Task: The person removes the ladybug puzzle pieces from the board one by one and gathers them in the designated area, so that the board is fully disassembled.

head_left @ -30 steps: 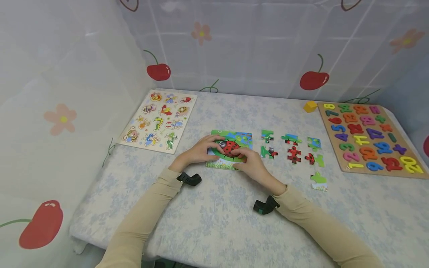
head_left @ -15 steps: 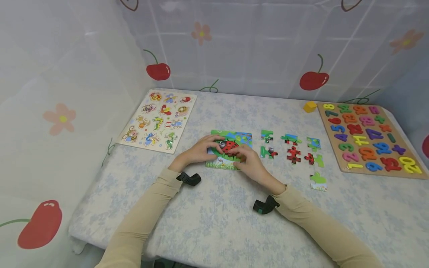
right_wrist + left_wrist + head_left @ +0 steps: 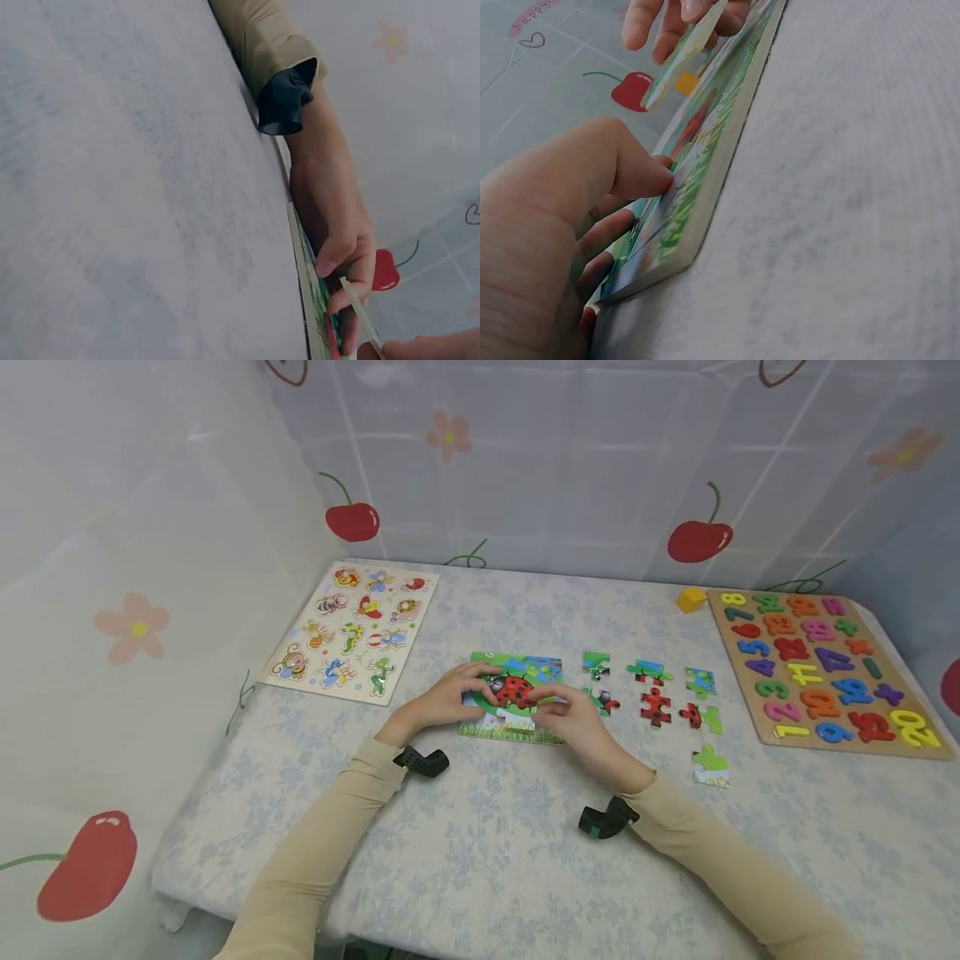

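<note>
My left hand [image 3: 446, 697] rests on the left side of a ladybug jigsaw board [image 3: 543, 666], its thumb and fingers touching the printed surface. The board is a flat rectangle with green, blue and red artwork and a grassy lower border. Between its thumb and fingers, my right hand [image 3: 583, 727] pinches a green and white puzzle piece [image 3: 686, 56], tilted and raised just above the board in the left wrist view. Part of that piece [image 3: 361, 311] also shows in the right wrist view, near my left fingers.
Several loose puzzle pieces [image 3: 656, 707] lie right of the board. An insect peg board [image 3: 345, 635] is at the left. A wooden number board [image 3: 832, 677] stands at the right beside a yellow block [image 3: 692, 600]. Cherry-printed curtains [image 3: 525, 468] border the table's far and left sides.
My right hand has shifted right and up off the board with a puzzle piece in its fingers, uncovering more of the lower right. My left hand stays in place.
</note>
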The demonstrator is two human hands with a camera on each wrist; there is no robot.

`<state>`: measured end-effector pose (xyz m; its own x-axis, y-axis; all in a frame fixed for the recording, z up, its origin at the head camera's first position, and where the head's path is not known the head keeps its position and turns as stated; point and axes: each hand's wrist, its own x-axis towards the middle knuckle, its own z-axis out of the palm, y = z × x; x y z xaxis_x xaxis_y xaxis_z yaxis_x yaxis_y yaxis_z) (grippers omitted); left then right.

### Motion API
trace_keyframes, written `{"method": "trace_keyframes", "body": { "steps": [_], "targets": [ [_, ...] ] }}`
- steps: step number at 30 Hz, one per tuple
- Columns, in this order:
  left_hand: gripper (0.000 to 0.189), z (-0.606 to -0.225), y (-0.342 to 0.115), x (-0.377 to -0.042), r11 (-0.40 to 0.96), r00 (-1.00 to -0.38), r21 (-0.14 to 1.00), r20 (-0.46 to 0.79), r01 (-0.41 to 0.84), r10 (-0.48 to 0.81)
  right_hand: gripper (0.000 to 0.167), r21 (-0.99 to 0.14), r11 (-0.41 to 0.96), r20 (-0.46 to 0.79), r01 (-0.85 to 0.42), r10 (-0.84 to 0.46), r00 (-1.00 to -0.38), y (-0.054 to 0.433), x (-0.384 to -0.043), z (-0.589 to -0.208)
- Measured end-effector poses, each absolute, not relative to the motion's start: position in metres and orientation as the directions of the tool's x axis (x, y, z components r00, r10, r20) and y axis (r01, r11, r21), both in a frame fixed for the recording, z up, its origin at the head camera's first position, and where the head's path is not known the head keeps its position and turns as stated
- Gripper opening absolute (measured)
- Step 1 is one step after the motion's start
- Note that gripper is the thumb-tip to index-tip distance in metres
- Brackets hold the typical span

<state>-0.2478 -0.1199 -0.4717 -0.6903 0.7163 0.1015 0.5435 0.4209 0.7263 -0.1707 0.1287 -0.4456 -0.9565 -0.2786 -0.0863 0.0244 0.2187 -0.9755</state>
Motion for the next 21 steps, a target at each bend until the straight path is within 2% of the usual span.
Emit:
{"method": "trace_keyframes", "body": {
  "steps": [8,15,21],
  "targets": [
    [0.015,-0.471,-0.122,-0.246,0.427,-0.699,0.730,0.096,0.534,0.709,0.038,-0.965,0.257,-0.102,0.057,-0.166,-0.981,0.178,-0.154,-0.431],
    [0.015,-0.472,-0.122,-0.246,0.419,-0.700,0.736,0.103,0.532,0.707,0.035,-0.914,0.400,-0.090,0.066,-0.041,-0.995,0.236,-0.125,-0.425],
    [0.015,-0.473,-0.120,-0.247,0.420,-0.701,0.734,0.107,0.534,0.705,0.037,-0.886,0.449,-0.131,0.116,-0.002,-0.991,0.265,-0.106,-0.426]
  ]
}}
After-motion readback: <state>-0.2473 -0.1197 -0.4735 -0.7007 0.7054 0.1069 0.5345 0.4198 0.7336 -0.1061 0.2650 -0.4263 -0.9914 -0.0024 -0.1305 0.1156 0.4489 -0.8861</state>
